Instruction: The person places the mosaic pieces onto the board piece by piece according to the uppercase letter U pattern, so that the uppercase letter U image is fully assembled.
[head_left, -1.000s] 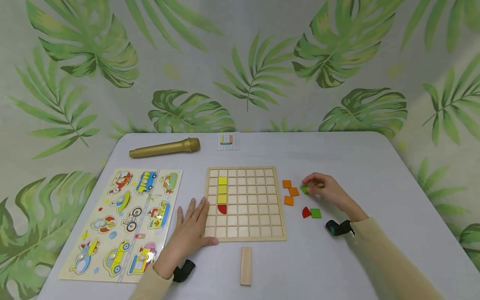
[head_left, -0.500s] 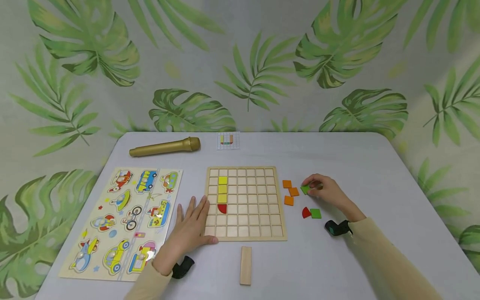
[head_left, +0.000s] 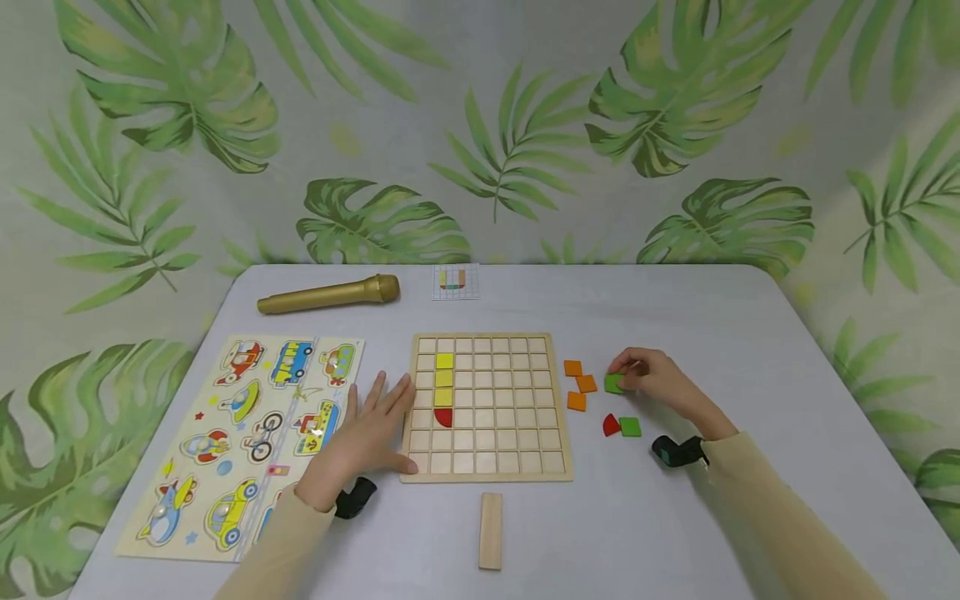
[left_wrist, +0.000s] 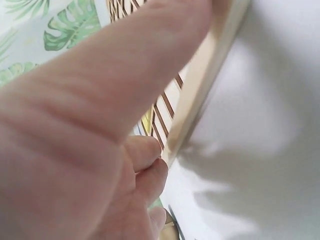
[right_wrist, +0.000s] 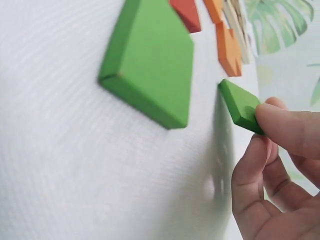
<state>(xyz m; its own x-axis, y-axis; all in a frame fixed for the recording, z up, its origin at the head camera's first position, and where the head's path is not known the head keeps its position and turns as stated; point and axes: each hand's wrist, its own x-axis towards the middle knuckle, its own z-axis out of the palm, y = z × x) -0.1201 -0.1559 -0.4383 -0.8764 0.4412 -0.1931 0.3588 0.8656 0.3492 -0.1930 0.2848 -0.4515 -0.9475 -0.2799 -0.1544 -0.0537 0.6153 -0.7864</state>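
Observation:
My right hand (head_left: 655, 381) pinches a green square tile (right_wrist: 241, 106) between thumb and fingertips, low over the table right of the board. Fingers spread, my left hand (head_left: 367, 432) lies along the left edge of the wooden grid board (head_left: 495, 479), its thumb at the near left corner. On the board, yellow square tiles (head_left: 444, 378) form a column with a red quarter-circle tile (head_left: 443, 417) below them. A second green square tile (head_left: 630, 427) and a second red quarter-circle tile (head_left: 611, 425) lie nearer me than the pinched one.
Several orange tiles (head_left: 576, 402) lie between board and right hand. A wooden strip (head_left: 491, 531) is in front of the board. Left stands a picture puzzle board (head_left: 180, 450); behind are a gold microphone (head_left: 330, 295) and a small pattern card (head_left: 455, 282).
My left hand has slid a little left and away from me, its thumb drawn back to the board's corner. The right hand has shifted slightly right with the green tile.

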